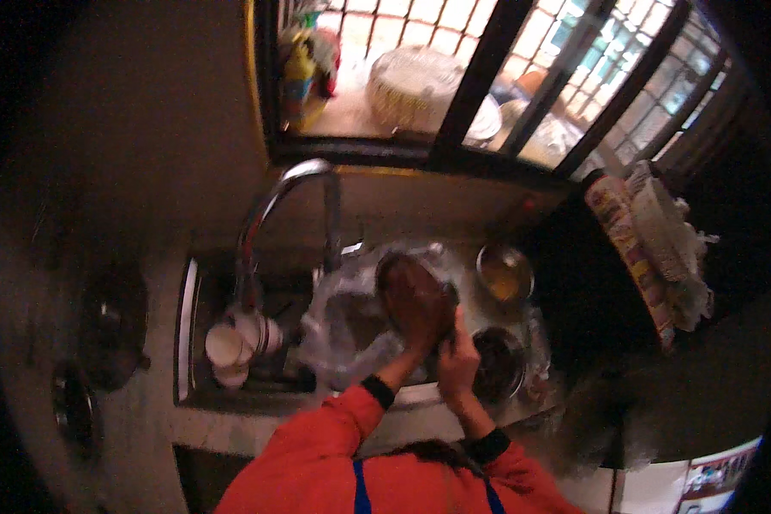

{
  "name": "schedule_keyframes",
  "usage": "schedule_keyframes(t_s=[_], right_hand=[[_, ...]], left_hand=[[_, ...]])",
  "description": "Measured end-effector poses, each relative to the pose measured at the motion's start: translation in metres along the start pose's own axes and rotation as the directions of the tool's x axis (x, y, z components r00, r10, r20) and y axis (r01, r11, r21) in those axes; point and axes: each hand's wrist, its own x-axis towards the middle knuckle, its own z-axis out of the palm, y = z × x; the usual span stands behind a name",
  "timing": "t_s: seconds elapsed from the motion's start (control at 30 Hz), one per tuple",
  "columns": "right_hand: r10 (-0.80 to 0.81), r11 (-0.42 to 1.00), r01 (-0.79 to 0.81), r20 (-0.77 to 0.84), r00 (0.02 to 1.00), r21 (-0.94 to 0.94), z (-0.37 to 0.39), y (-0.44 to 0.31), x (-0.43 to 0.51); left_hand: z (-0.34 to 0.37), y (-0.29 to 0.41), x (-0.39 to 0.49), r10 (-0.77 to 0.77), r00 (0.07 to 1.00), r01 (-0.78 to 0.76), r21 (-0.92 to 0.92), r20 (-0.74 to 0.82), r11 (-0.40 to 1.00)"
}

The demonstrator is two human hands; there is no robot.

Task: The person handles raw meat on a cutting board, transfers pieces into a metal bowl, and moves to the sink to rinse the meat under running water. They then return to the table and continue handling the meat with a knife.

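Observation:
A dark brown bowl (390, 275), blurred, is tilted in front of me above the right part of the sink. My left hand (421, 321) reaches into it or lies over its inner face; its fingers merge with the brown colour. At the bowl's right edge, my right hand (459, 363) grips the side with the thumb up. Under and left of the bowl spreads a crumpled translucent plastic bag (334, 334). A round metal bowl (504, 273) with something yellow in it stands beyond my right hand. Closer, right beside that hand, sits a bowl with dark contents (498, 363).
A curved chrome faucet (250, 225) arches over the left basin, where several pale cups (231, 350) are stacked. Dark pan-like things (112, 327) lie on the left counter. At right are a printed box (629, 250) and a plastic bag (671, 250). A barred window (417, 32) stands behind.

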Motion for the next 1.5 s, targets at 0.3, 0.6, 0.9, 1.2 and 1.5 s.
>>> schedule_keyframes(t_s=[0.3, 0.6, 0.9, 1.2, 1.5], right_hand=[[-0.096, 0.995, 0.094, -0.067, 0.993, -0.032, 0.001, 0.002, 0.002], [-0.066, 0.981, 0.056, -0.05, 0.997, -0.183, 0.01, 0.013, -0.01], [-0.157, 0.958, 0.146, -0.023, 0.987, -0.247, 0.014, 0.013, -0.018], [0.011, 0.989, -0.02, -0.068, 0.998, -0.147, -0.004, 0.006, -0.04], [0.716, 0.657, -0.469, -0.294, 0.633, 0.59, -0.141, 0.099, -0.194]], left_hand=[[0.008, -0.038, 0.026, -0.173, 0.74, 0.043, 0.211, 0.65, 0.976], [0.002, -0.033, -0.007, -0.153, 0.852, 0.09, 0.147, 0.502, 0.985], [0.0, -0.031, -0.012, -0.131, 0.89, 0.085, 0.125, 0.437, 0.989], [-0.027, 0.008, -0.025, -0.087, 0.975, 0.09, -0.007, 0.203, 0.996], [-0.04, 0.212, -0.166, 0.324, 0.622, -0.629, 0.209, 0.713, 0.749]])
